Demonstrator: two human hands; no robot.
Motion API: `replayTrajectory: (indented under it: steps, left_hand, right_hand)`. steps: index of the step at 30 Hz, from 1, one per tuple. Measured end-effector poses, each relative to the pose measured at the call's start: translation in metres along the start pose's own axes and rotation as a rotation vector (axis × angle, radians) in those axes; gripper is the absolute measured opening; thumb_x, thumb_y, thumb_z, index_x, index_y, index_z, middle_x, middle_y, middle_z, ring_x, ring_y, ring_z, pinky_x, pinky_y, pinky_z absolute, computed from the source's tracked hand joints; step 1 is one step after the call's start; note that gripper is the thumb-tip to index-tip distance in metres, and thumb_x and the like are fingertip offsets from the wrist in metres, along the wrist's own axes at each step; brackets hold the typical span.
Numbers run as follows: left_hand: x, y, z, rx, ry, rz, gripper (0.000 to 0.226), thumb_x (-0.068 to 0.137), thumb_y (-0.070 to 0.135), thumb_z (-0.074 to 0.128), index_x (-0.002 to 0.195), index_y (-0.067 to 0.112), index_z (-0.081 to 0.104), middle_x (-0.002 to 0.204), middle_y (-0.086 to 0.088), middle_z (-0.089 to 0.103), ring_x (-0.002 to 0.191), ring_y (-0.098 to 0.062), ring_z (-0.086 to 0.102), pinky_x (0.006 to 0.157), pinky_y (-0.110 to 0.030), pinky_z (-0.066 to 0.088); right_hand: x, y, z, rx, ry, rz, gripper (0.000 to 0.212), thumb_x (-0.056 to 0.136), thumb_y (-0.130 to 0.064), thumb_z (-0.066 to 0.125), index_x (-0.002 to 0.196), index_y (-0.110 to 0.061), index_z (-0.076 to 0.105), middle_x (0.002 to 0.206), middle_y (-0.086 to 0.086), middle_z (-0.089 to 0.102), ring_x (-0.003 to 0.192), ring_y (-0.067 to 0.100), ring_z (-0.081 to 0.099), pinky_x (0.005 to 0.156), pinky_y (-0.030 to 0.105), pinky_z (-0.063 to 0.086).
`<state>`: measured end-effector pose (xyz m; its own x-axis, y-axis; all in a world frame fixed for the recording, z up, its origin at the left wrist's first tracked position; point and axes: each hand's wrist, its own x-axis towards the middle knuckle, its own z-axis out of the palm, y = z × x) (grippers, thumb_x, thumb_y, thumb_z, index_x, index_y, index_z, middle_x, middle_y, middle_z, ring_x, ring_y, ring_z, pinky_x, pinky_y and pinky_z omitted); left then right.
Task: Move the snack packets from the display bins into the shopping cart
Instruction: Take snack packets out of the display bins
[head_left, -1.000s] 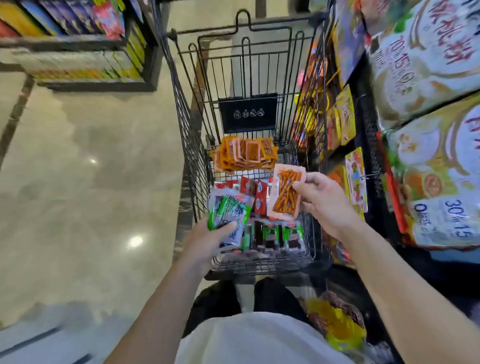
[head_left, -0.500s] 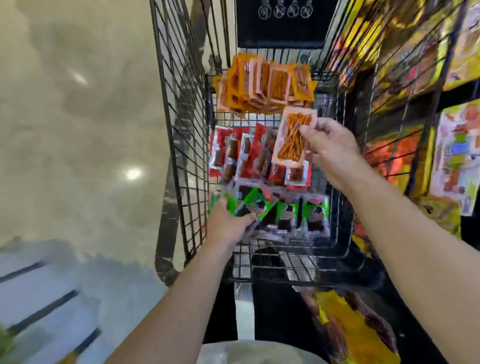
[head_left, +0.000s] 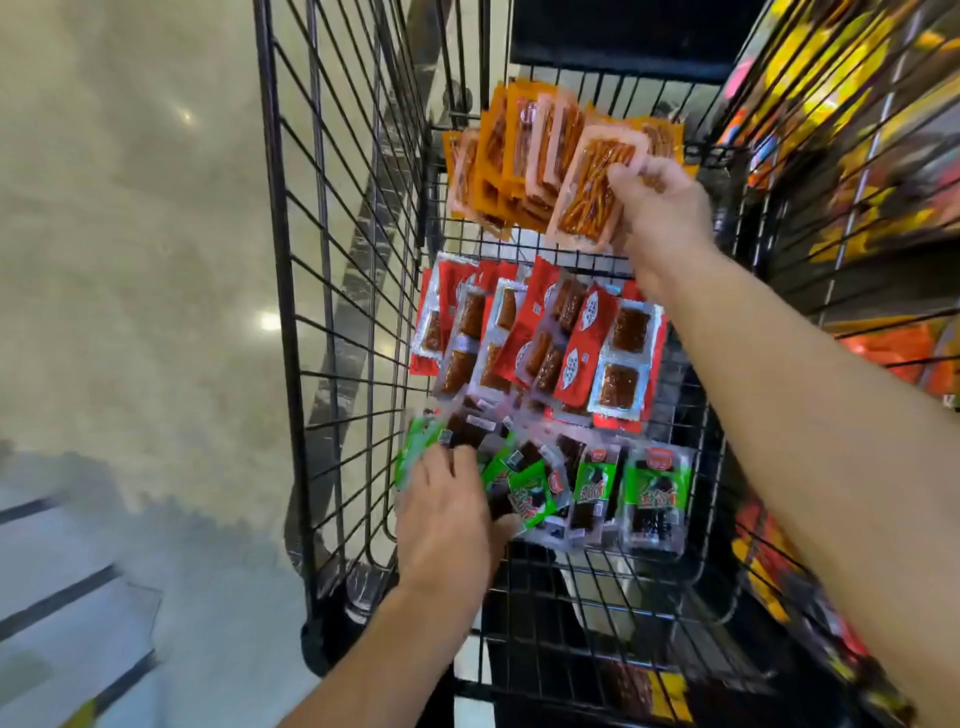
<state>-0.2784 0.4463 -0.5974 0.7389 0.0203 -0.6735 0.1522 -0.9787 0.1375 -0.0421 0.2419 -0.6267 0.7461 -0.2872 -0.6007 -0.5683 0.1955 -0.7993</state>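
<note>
Nearest, at 7 o'clock in the view, the left hand (head_left: 447, 514) reaches over the near end of the cart (head_left: 332, 291), palm down. Its fingers curl over a blurred bunch of green packets (head_left: 530, 496) and its thumb presses against one of them, so it grips them low in the near left corner of the basket. More green packets lie flat in a row at 5 o'clock from that hand, along the near wall. Just beyond them, mid-basket, the red packets (head_left: 540, 338) lie overlapped in a loose heap, touching the green row. Farther on, at 1 o'clock in the view, the right hand (head_left: 662, 208) pinches an orange packet (head_left: 595, 195) by its right edge between thumb and bent fingers. The packet is tilted and held above the basket, just in front of the orange pile (head_left: 511, 161), which stands on edge against the far wall at 12 o'clock. Outside the cart, a pale glossy floor (head_left: 130, 260) fills the 9 o'clock side, and blurred shelves (head_left: 862, 156) of yellow and orange goods stand at 3 o'clock.
</note>
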Motion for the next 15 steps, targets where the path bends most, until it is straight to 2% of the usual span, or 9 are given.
replayTrajectory:
  steps: [2, 5, 8, 10, 12, 13, 15]
  left_hand:
    - [0.001, -0.001, 0.002, 0.058, 0.018, -0.001, 0.083, 0.085, 0.077, 0.065, 0.136, 0.023, 0.03, 0.133, 0.001, 0.037, 0.126, -0.02, 0.041, 0.108, -0.036, 0.039]
    - [0.003, 0.001, 0.004, 0.129, 0.069, -0.007, 0.1, 0.075, 0.085, 0.066, 0.143, 0.021, 0.027, 0.131, 0.001, 0.039, 0.122, -0.02, 0.043, 0.102, -0.035, 0.038]
    - [0.002, 0.002, 0.005, 0.157, 0.081, -0.026, 0.115, 0.07, 0.086, 0.07, 0.152, 0.018, 0.028, 0.136, -0.001, 0.043, 0.124, -0.023, 0.045, 0.103, -0.039, 0.039]
    - [0.001, 0.002, 0.004, 0.151, 0.095, -0.02, 0.119, 0.068, 0.085, 0.072, 0.156, 0.015, 0.033, 0.14, -0.004, 0.048, 0.126, -0.026, 0.048, 0.104, -0.041, 0.041]
    - [-0.001, 0.003, 0.002, 0.142, 0.108, -0.001, 0.118, 0.073, 0.084, 0.069, 0.159, 0.014, 0.031, 0.145, -0.006, 0.048, 0.13, -0.027, 0.047, 0.106, -0.043, 0.041]
    - [-0.002, 0.003, 0.001, 0.147, 0.1, 0.013, 0.116, 0.077, 0.083, 0.065, 0.161, 0.014, 0.027, 0.15, -0.007, 0.044, 0.134, -0.028, 0.044, 0.109, -0.044, 0.04]
    - [-0.006, 0.001, -0.002, 0.161, 0.073, 0.042, 0.109, 0.087, 0.083, 0.052, 0.165, 0.015, 0.017, 0.158, -0.006, 0.034, 0.143, -0.027, 0.035, 0.117, -0.044, 0.034]
  right_hand:
    - [0.011, -0.002, 0.003, -0.023, 0.003, -0.001, 0.019, 0.104, -0.018, 0.061, 0.121, -0.01, 0.064, 0.094, 0.002, 0.081, 0.087, 0.021, 0.079, 0.067, 0.043, 0.065]
    - [0.023, -0.005, 0.006, -0.086, 0.02, 0.011, 0.018, 0.106, -0.023, 0.057, 0.122, -0.022, 0.065, 0.099, -0.001, 0.08, 0.086, 0.018, 0.079, 0.066, 0.043, 0.065]
    - [0.03, -0.007, 0.009, -0.17, 0.035, -0.011, 0.032, 0.106, -0.023, 0.056, 0.136, -0.029, 0.06, 0.106, -0.005, 0.077, 0.085, 0.012, 0.078, 0.062, 0.035, 0.064]
    - [0.032, -0.007, 0.009, -0.271, 0.037, -0.074, 0.042, 0.105, -0.022, 0.057, 0.147, -0.026, 0.052, 0.103, -0.014, 0.071, 0.088, 0.006, 0.075, 0.069, 0.028, 0.063]
    - [0.032, -0.009, 0.008, -0.392, 0.052, -0.152, 0.045, 0.105, -0.021, 0.058, 0.149, -0.019, 0.051, 0.094, -0.025, 0.06, 0.082, -0.012, 0.067, 0.069, 0.013, 0.056]
    - [0.031, -0.01, 0.008, -0.444, 0.054, -0.183, 0.047, 0.105, -0.02, 0.058, 0.151, -0.017, 0.048, 0.098, -0.026, 0.059, 0.082, -0.016, 0.062, 0.07, 0.008, 0.052]
    - [0.024, -0.014, 0.007, -0.529, 0.047, -0.216, 0.053, 0.105, -0.022, 0.057, 0.156, -0.017, 0.041, 0.125, -0.015, 0.064, 0.105, -0.009, 0.06, 0.089, 0.011, 0.049]
